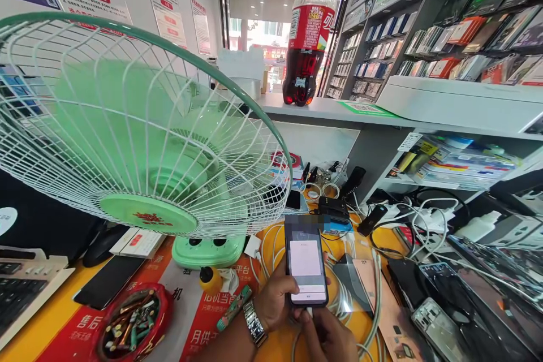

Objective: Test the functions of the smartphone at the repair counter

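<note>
A smartphone [306,263] with a lit, mostly white and grey screen stands tilted toward me above the desk. My left hand [275,291] wraps round its left side, thumb over the lower screen edge, a metal watch on the wrist. At the phone's bottom edge, my right hand [324,334] pinches the white plug of a charging cable [309,311]. The plug meets the phone's lower end; how far it sits in the port is hidden. Part of the cable hangs down left of the right fingers.
A green fan [148,212] fills the left. A red ashtray [163,322] with cigarette butts, a dark phone [109,280] and a keyboard [29,280] lie at the left. Tangled cables [375,294] and phone parts [439,322] crowd the right. A cola bottle [309,28] stands on the counter shelf.
</note>
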Available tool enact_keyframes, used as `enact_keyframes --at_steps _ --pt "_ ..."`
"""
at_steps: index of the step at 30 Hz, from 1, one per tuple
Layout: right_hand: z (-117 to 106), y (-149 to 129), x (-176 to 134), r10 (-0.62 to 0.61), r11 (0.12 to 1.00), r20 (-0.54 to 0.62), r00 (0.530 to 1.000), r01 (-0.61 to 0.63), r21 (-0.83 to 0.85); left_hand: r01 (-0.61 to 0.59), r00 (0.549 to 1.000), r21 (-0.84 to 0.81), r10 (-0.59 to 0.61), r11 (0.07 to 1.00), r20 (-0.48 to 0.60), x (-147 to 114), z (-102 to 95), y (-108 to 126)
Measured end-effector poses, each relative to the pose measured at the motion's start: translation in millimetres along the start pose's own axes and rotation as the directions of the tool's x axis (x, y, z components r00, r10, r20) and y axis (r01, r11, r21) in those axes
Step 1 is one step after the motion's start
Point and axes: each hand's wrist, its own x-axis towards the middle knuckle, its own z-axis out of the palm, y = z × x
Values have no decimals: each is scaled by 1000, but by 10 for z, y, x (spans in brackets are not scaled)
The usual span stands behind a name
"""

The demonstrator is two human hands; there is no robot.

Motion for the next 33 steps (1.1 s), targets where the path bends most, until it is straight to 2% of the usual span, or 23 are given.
enact_keyframes --at_steps 11,22,27,33 --pt "-24 -9 -4 -9 1000 -12 1000 9 -27 87 996 62 -87 994 -14 -19 57 58" --pt "-23 -22 -1 -11 999 -15 1000 11 -42 57 998 20 -58 998 24 0 -21 19" --pt "-12 -45 2 -12 1000 -44 999 11 -21 70 997 34 -70 997 -14 -5 8 27" --pt "-31 -77 17 -26 999 -48 999 24 -42 52 999 53 -52 997 3 1 27 39"
